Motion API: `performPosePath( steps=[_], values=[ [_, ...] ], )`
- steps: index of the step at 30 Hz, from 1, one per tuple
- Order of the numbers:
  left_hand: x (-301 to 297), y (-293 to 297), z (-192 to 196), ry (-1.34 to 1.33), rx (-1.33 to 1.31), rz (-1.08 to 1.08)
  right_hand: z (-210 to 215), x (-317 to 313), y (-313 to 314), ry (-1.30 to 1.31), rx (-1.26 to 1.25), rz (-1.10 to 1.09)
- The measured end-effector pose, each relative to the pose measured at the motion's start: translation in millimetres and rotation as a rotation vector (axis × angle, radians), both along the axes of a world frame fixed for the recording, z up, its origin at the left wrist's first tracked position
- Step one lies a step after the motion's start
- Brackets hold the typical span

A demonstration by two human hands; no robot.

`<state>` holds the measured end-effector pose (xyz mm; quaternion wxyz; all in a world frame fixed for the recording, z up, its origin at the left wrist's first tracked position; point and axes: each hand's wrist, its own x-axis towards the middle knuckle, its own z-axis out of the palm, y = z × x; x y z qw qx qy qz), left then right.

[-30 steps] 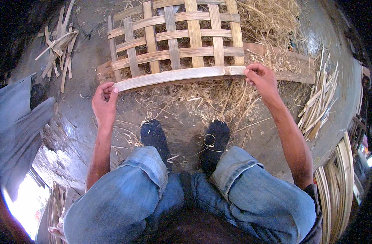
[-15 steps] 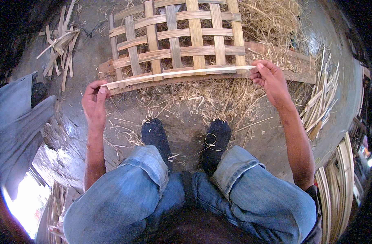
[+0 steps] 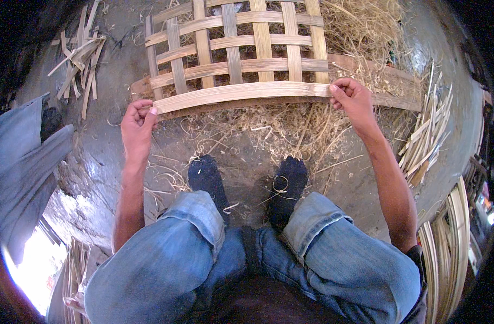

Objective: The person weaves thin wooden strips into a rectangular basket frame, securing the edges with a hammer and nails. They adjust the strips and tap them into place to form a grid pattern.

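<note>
**On the workshop floor, both hands grip one long bamboo strip**

On the ground in front of the squatting person lies a woven mat [image 3: 236, 48] of flat bamboo strips, an open lattice with square gaps. There is no container in sight; the mat holds nothing but its own crossing strips, with straw showing through the gaps.

At far left a grey cloth [image 3: 25, 162] lies over the floor, and above it a scatter of short bamboo offcuts [image 3: 77, 59] rests well apart from the mat. The left hand [image 3: 136, 127] is closed on the left end of a long strip [image 3: 241, 93], thumb on top. That strip runs along the near edge of the mat, touching it and lying over a wooden plank [image 3: 387, 94] beneath. The right hand [image 3: 355, 100] pinches the strip's right end between thumb and fingers.

The mat's near edge is thus closed off by the strip, while its left and right edges show loose strip ends. Between the strip and the two dark-socked feet [image 3: 206, 178] the floor is covered with loose straw shavings [image 3: 268, 129], which crowd the room for moving there. The bare wet floor [image 3: 95, 178] at left is more open.

At right a bundle of split strips [image 3: 428, 135] lies near the right forearm, and curved long strips [image 3: 455, 237] sit at the lower right edge
</note>
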<state>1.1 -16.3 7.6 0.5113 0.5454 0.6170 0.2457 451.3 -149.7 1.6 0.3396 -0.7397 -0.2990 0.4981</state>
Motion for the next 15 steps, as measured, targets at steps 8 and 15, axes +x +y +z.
performPosePath(
  steps=[8,15],
  values=[
    [2.7,-1.3,-6.9,0.069,0.043,0.0,0.6,-6.3,2.1,-0.122,0.034,0.024],
    [3.6,-2.5,-10.4,0.072,0.037,0.004,-0.7,-5.1,3.3,-0.127,0.015,0.033]
  ],
)
